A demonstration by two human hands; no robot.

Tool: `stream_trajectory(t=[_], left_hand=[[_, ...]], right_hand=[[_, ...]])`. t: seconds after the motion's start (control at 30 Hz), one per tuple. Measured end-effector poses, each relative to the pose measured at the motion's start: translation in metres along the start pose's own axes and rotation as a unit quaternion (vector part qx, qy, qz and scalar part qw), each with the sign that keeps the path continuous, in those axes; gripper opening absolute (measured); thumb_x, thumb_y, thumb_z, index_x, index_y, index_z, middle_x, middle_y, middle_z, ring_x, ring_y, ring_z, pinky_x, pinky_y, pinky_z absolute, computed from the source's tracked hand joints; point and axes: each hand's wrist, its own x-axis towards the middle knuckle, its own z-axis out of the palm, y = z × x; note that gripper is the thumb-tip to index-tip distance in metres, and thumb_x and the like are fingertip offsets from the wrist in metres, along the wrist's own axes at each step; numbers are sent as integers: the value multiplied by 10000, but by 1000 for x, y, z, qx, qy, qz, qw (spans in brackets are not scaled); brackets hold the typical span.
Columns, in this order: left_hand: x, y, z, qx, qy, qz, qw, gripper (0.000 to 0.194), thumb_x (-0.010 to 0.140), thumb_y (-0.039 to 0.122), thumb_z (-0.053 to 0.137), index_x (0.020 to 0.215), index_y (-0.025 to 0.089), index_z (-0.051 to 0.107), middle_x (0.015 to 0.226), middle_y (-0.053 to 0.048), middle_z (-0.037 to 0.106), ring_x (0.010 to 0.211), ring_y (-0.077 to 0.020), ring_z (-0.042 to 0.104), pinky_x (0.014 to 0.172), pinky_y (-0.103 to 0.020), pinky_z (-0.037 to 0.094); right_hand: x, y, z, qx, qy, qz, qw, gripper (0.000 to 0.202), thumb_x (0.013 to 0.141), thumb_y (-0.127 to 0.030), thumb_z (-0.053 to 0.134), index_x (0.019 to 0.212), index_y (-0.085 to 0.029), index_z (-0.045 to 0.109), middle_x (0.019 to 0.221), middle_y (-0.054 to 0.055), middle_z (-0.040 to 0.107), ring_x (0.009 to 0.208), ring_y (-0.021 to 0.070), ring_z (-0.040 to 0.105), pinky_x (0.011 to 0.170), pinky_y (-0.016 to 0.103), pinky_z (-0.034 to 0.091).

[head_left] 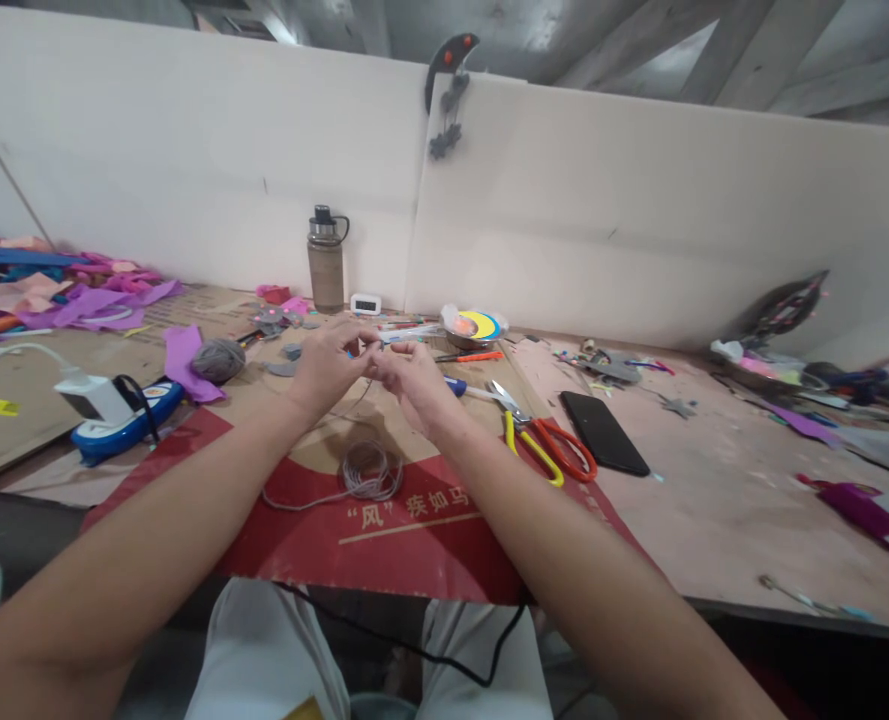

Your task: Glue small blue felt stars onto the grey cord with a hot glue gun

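Note:
My left hand (334, 362) and my right hand (412, 377) meet above the middle of the table, fingertips pinched close together. Between them is something small that I cannot make out; a thin grey strand hangs below the fingers. A loose coil of grey cord (371, 472) lies on the red printed sheet (301, 545) below my hands. To the right of my right hand are scissors with red handles (566, 450) and a tool with yellow handles (534, 452). A ball of grey yarn (218, 360) sits left of my left hand.
A bottle (327, 262), a small white clock (366, 304) and a bowl (475, 328) stand along the back. A black phone (604, 432) lies at right, a blue-white power strip (127, 420) at left. Purple fabric scraps (99, 303) are heaped far left.

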Motion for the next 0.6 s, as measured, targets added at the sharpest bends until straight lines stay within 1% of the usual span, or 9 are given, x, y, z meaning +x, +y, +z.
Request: stream_trajectory(t=[0.07,0.1,0.17,0.27,0.33,0.43,0.6], left_hand=[[-1,-2,0,11,-8,1,1000,114,737,173,619,786,220,711,740,-28,633,680,-156,518,705,-273,410],[-1,-3,0,14,-9,-3,1000,114,736,177,621,792,221,711,728,-26,631,691,-161,526,710,-275,409],[-1,-4,2,14,-3,-16,1000,103,735,195,631,796,218,712,732,-25,640,692,-160,537,709,-274,409],[-2,-5,4,2,11,-38,999,86,733,219,649,795,211,709,752,-24,662,670,-149,549,700,-269,420],[-2,-5,6,-9,14,-45,999,87,733,225,659,804,209,706,763,-27,676,671,-146,561,709,-271,432],[-3,-3,6,-24,13,-57,998,100,741,240,662,824,208,709,781,-35,698,685,-149,589,721,-280,452],[-6,-3,10,-61,-8,-93,994,155,747,277,668,870,200,722,784,-48,712,707,-156,631,705,-278,487]], right_hand=[[0,-1,4,-15,11,9,1000,366,699,-271,617,919,-248,325,705,-76,541,569,102,564,649,297,497],[0,-1,4,-46,25,-3,999,346,712,-285,607,924,-248,336,681,-88,507,529,93,525,603,281,483],[-1,-2,3,-132,54,-60,988,287,742,-300,584,928,-242,374,657,-91,462,521,91,473,552,254,436],[-4,-5,-1,-247,77,-163,952,156,778,-246,543,890,-219,437,699,-52,491,603,102,473,594,249,401],[-5,-6,-4,-290,86,-203,931,72,794,-212,517,851,-205,474,744,-21,526,653,109,485,647,259,404],[-3,-6,-8,-321,96,-226,915,22,805,-198,511,817,-190,527,776,11,564,711,128,511,709,277,413],[1,-5,-13,-331,106,-220,911,58,821,-224,526,817,-180,564,802,37,609,764,153,540,751,301,420]])
